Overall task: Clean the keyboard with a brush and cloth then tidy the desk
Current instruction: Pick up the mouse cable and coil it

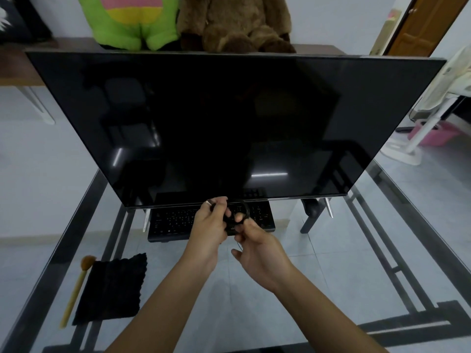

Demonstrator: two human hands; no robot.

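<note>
Brush [76,289] and cloth [112,289] lay touching at left of desk [331,263], parked, likely finished with; keyboard [173,221] tucked under monitor [229,123]; left hand [211,222] gripped coiled cable [235,212], right hand [257,248] pinched its strand, probably winding it to tidy

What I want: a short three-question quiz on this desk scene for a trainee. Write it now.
1. True or false: the brush lies to the right of the black cloth.
2. What do the left hand and right hand hold together above the keyboard? A: a coiled black cable. B: the brush. C: the cloth.
3. Fill in: the keyboard sits on the glass desk below the dark ____.
Key: 1 false, the brush lies left of the cloth. 2 A. 3 screen.
</note>
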